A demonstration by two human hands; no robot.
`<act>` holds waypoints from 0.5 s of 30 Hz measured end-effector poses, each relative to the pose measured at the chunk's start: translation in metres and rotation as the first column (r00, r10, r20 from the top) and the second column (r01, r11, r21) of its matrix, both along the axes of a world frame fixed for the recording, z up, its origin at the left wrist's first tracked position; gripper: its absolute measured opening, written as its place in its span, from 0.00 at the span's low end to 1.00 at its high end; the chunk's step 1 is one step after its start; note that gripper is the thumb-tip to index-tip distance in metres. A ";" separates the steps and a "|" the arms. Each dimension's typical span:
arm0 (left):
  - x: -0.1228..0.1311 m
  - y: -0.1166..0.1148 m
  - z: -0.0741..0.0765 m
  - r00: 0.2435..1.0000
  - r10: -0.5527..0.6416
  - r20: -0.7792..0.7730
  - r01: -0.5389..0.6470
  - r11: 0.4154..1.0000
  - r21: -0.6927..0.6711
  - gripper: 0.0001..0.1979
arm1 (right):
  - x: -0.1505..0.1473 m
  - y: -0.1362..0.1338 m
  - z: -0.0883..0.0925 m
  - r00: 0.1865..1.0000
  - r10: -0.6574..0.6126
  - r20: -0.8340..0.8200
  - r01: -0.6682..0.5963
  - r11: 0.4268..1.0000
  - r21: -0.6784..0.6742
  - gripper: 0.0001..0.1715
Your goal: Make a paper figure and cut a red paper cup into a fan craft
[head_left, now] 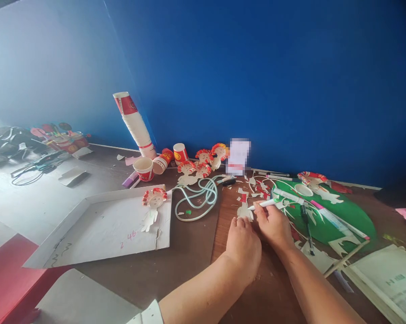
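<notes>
My left hand (242,245) rests on the brown table with its fingers curled, the fingertips pressing a small white paper cut-out figure (244,208). Just to its right, my right hand (273,223) is closed round a white marker (264,204) whose tip points left at the cut-out. Both hands touch each other over the wooden board (223,234). Paper scraps in red and white lie just beyond them.
A white cardboard tray (101,229) with a paper-cup doll (153,201) lies at left. A pale green cable (198,198) coils in the middle. A leaning stack of cups (135,123), loose cups and several dolls stand by the blue wall. A green sheet (337,216) with markers sits right.
</notes>
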State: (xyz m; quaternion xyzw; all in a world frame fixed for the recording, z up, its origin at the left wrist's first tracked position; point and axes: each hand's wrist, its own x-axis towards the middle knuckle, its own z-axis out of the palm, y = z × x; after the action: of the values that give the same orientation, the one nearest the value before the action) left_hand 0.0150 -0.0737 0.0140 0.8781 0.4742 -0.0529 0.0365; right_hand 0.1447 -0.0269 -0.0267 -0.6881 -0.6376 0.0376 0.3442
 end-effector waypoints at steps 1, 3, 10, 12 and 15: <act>0.000 0.000 0.000 1.000 0.002 -0.003 -0.002 1.000 0.000 0.26 | 0.000 0.000 0.000 1.000 -0.001 -0.002 0.001 1.000 -0.003 0.21; 0.000 0.000 0.001 1.000 0.011 -0.015 -0.011 1.000 0.000 0.24 | 0.000 0.001 0.001 1.000 -0.004 -0.006 0.004 1.000 -0.011 0.21; -0.001 0.001 0.004 0.999 -0.005 -0.035 0.005 1.000 0.004 0.27 | 0.000 0.002 0.002 1.000 -0.005 0.001 0.005 1.000 -0.013 0.20; 0.000 0.001 0.005 0.999 0.003 -0.032 -0.003 1.000 0.004 0.26 | 0.000 0.001 0.002 1.000 -0.006 0.007 0.006 1.000 -0.012 0.20; 0.000 0.000 0.005 0.999 0.004 -0.033 -0.005 1.000 -0.023 0.28 | 0.001 0.001 0.002 1.000 -0.007 0.008 0.007 1.000 -0.018 0.21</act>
State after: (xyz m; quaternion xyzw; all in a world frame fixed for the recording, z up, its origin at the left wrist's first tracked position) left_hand 0.0152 -0.0734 0.0194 0.8756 0.4759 -0.0727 0.0388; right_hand 0.1452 -0.0258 -0.0248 -0.6937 -0.6361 0.0393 0.3356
